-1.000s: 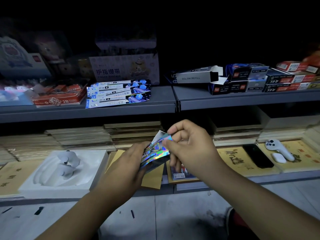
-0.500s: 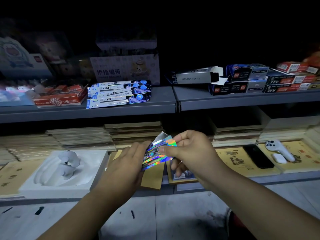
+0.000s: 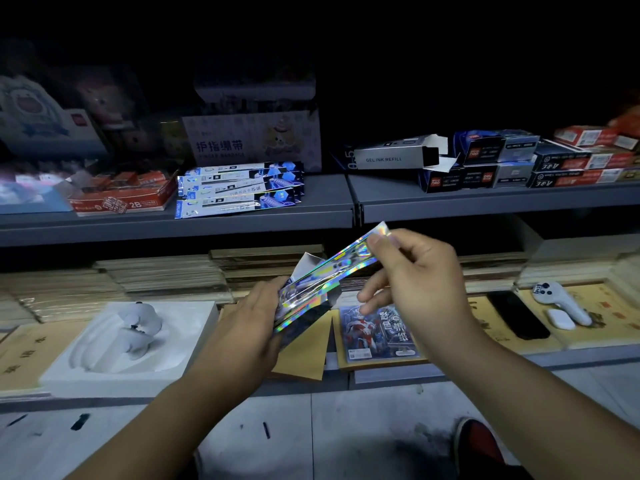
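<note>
Head view. Stack of foil packs [image 3: 300,308]: clasped in left grip [image 3: 249,327], fingers curled round lower end, above front edge of lower shelf [image 3: 398,374]. Single foil pack [image 3: 343,263]: pinched at upper corner by thumb and forefinger of right grip [image 3: 419,275], other fingers loosely spread. Since half a second ago: drawn up and rightward, tilted, lower end overlapping the stack. Judged: one pack mid-separation, sorting under way, bulk of stack remaining. Beneath: printed card pack [image 3: 377,332] flat on shelf, brown envelope [image 3: 304,355] just beside.
</note>
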Motion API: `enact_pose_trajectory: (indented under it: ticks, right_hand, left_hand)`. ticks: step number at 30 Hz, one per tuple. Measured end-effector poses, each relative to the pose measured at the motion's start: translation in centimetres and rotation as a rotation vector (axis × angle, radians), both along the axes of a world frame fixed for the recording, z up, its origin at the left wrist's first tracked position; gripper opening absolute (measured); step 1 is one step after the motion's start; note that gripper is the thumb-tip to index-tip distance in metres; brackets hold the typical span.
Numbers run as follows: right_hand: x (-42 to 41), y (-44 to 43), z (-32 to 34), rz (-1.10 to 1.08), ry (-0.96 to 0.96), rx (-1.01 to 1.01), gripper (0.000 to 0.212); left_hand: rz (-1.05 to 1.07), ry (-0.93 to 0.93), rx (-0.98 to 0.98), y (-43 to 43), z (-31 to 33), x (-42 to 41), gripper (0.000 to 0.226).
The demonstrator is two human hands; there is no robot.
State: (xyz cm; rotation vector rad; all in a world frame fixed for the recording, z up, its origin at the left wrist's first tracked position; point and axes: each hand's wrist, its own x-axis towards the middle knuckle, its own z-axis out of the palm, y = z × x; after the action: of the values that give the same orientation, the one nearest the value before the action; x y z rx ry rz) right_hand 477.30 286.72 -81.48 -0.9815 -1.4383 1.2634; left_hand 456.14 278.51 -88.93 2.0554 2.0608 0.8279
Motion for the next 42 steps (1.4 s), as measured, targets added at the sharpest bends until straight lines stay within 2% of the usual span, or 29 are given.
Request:
enact_pose_trajectory:
  ticks: [4,7,8,9,13,17,21,24,30,37,42]
  right_hand:
    - [0.6,0.4,1.1,-0.056,0.232,-0.069,0.015]
    - [1.3,1.2,1.6,-0.093,0.366,-0.076,0.014]
    - [1.5,1.5,1.6,-0.088,0.373,-0.058,0.007]
    - [1.5,1.6,1.6,-0.092,0.365,-0.047,0.003]
    - [1.8,1.7,1.3,-0.1,0.267,0.019,0.009]
    - [2.3,1.9,1.6,-0.168,0.207,0.107,0.013]
    - [2.6,2.4,1.8,-0.172,0.106,0.192,0.002]
    - [2.6,2.3,1.4,-0.16,0.012,0.321,0.011]
    - [2.6,2.0,1.0,-0.102,-0.118,0.616,0.007]
    - [3.3,2.5,1.3,-0.119,-0.164,0.737,0.01]
    - [3.4,2.3,1.2,-0.052,-0.226,0.738,0.012]
  left_hand:
    - [0.032,-0.132,-0.027,0.1,-0.5,0.1,0.045]
    - [0.075,-0.33,-0.055,0.3,-0.5,0.1,0.04]
    - [0.079,-0.371,-0.058,0.3,-0.4,0.1,0.039]
    - [0.08,-0.399,-0.059,0.4,-0.3,0.0,0.037]
    - [0.071,-0.505,-0.067,0.4,0.1,0.0,0.03]
    - [0.024,-0.568,-0.093,0.2,0.4,0.3,0.034]
    - [0.008,-0.601,-0.094,0.1,0.5,0.4,0.036]
    - [-0.018,-0.637,-0.078,0.2,0.4,0.3,0.038]
    - [-0.046,-0.688,-0.127,0.1,0.5,0.6,0.036]
    - [-0.023,-0.673,-0.102,0.0,0.8,0.6,0.025]
    - [-0.009,-0.644,-0.09,-0.1,0.9,0.4,0.023]
